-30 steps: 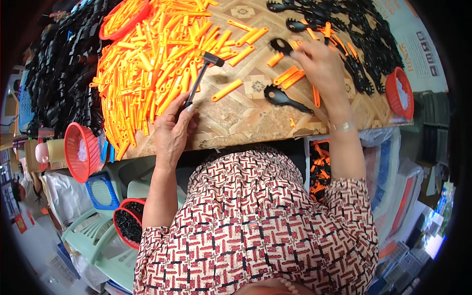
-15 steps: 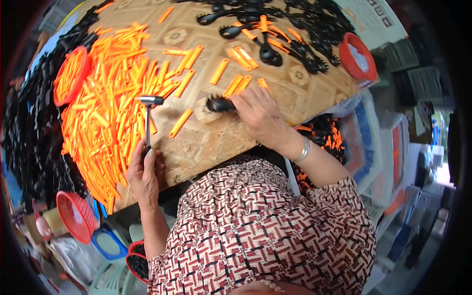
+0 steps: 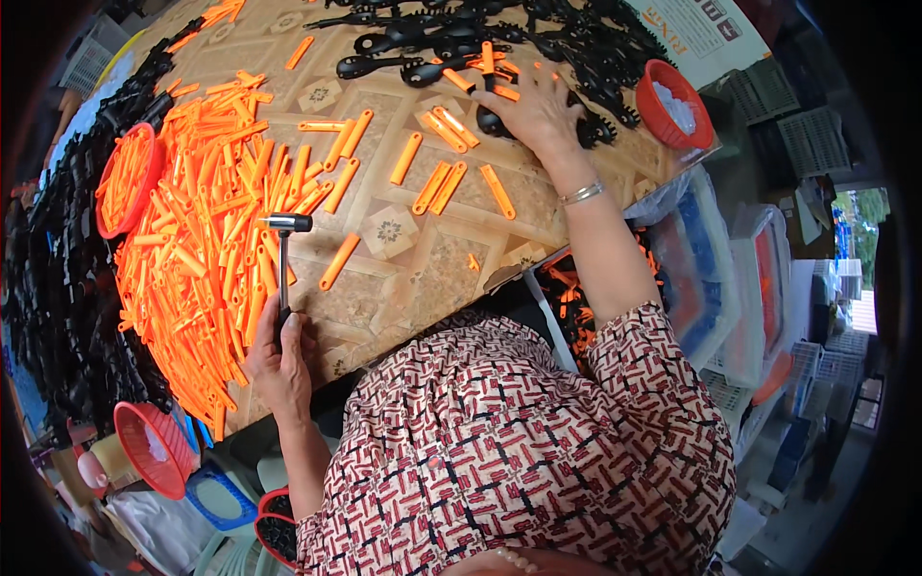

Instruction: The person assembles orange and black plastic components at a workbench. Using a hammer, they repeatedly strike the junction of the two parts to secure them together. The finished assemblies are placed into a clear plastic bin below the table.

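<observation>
Upright in my left hand is a small hammer, its metal head up, my fingers wrapped round the dark grip. The heap of orange plastic handles lies beside it. My right hand is stretched toward the far side of the table, fingers spread over black kitchen utensils. Near its thumb is a black utensil with an orange handle fitted; whether the hand touches it I cannot tell. Loose orange handles lie on the tabletop between my hands.
Black utensils pile along the table's far edge, and more black pieces line its left edge. A red basket stands at the far right corner, another with orange handles at left. Plastic bins stand at the right.
My right hand has moved from the near table edge to the far black pile; the black toothed utensil it held no longer shows. My left hand keeps the hammer nearly still.
</observation>
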`<state>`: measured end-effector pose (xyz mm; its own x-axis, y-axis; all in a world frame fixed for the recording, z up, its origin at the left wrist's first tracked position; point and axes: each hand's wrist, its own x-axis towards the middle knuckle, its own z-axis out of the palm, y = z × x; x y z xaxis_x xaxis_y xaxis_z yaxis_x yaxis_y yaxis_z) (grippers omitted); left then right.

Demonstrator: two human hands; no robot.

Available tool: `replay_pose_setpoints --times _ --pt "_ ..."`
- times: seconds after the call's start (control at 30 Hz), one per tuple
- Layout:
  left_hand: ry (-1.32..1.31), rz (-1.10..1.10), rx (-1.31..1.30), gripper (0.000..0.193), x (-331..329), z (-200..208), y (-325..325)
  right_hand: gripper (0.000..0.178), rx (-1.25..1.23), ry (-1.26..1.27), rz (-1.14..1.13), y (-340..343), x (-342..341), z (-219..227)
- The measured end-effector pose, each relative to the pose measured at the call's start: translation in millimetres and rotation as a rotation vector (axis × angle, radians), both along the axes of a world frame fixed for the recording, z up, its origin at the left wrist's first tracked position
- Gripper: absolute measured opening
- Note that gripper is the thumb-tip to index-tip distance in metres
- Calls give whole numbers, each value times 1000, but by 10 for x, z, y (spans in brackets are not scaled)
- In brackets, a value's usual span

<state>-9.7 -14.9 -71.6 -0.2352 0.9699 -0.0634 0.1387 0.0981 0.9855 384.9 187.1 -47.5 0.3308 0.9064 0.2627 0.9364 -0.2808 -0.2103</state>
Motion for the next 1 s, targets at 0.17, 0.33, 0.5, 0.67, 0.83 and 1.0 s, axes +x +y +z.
replay_pose_setpoints --times 0.17,0.33,0.5,0.67,0.83,1.0 --pt "87 1 -5 41 -47 -21 20 87 -102 40 221 -64 -284 39" --pt "105 5 -9 40 -38 32 44 69 71 119 552 -172 -742 -31" --pt "79 6 11 39 -56 -20 73 33 213 112 570 19 -797 -166" --pt "-45 42 -45 39 -83 -27 111 20 537 -232 647 137 -640 -180" --pt "-54 43 -70 43 -119 23 230 13 423 -197 690 282 -334 -323" --pt "-16 -39 -179 24 -118 157 320 14 558 257 758 328 -320 -199"
